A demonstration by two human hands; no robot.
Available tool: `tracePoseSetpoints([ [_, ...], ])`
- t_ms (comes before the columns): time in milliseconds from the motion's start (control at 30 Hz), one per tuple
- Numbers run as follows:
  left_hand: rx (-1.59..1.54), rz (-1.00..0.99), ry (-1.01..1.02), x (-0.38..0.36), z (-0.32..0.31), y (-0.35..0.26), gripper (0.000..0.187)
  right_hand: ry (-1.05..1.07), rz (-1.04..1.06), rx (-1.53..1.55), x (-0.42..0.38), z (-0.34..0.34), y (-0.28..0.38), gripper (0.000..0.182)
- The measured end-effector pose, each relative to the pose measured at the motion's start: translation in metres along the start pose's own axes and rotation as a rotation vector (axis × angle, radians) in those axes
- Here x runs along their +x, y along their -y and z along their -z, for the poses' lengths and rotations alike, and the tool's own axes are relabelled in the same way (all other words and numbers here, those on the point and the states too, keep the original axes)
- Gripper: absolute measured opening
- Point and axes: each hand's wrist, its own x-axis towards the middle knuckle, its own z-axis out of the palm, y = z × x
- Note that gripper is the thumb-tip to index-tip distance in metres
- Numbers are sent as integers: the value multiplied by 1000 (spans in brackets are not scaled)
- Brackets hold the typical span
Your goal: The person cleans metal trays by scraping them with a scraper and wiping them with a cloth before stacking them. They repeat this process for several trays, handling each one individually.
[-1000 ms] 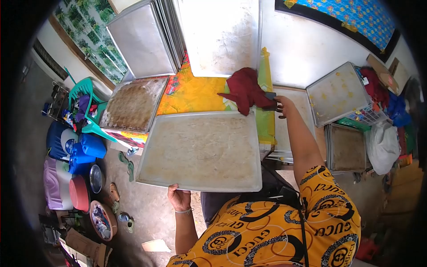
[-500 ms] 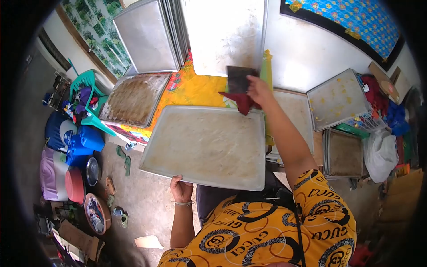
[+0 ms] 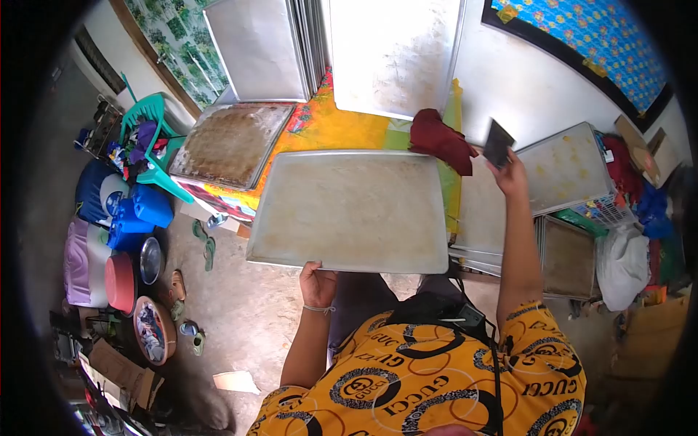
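My left hand (image 3: 318, 285) is closed on the near edge of a large metal baking tray (image 3: 352, 211), thumb on top. The tray lies face up, its far side over the table, with brownish stains across its surface. My right hand (image 3: 509, 173) pinches a dark, flat rectangular piece (image 3: 499, 144), raised to the right of the tray. A maroon cloth (image 3: 442, 140) lies crumpled at the tray's far right corner, left of that piece.
A stained tray (image 3: 231, 145) lies on the yellow-covered table (image 3: 356, 129) at left. Upright trays (image 3: 262, 51) lean behind, beside another standing tray (image 3: 396, 58). More trays (image 3: 567, 171) stand at right. A green chair (image 3: 156, 163) and blue containers (image 3: 145, 211) are at left.
My right hand has moved right with the dark piece, away from the maroon cloth, which now lies by the tray's corner. My left hand still grips the tray; the view has shifted slightly.
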Motion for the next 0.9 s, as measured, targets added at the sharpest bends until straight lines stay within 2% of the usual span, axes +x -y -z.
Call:
tracePoseSetpoints([
  [67,-47,15,23,5,6,6,48,-78,47,34,-34,35,31,29],
  [167,-36,-65,-99,-23,-28,8,41,-133,89,-26,-95,78,59,30],
  [233,-13,-88,-98,-43,-38,1,44,-67,190,-167,-141,86,65,32],
  [300,-2,-105,-99,-58,-45,-4,47,30,171,-213,-171,87,63,40],
  [367,1,-125,-133,-64,-42,-2,50,64,42,-229,-191,71,56,46],
  [533,50,-128,-127,-84,-63,14,48,196,-119,-315,-204,42,40,60],
  [633,7,-132,-61,-80,-68,4,44,152,-48,-442,-207,27,42,62],
  [767,24,-250,-30,-60,-64,-6,45,147,78,-529,-204,23,42,62],
  [900,25,-319,-17,-26,-46,-2,47,83,253,-455,-205,5,30,50],
])
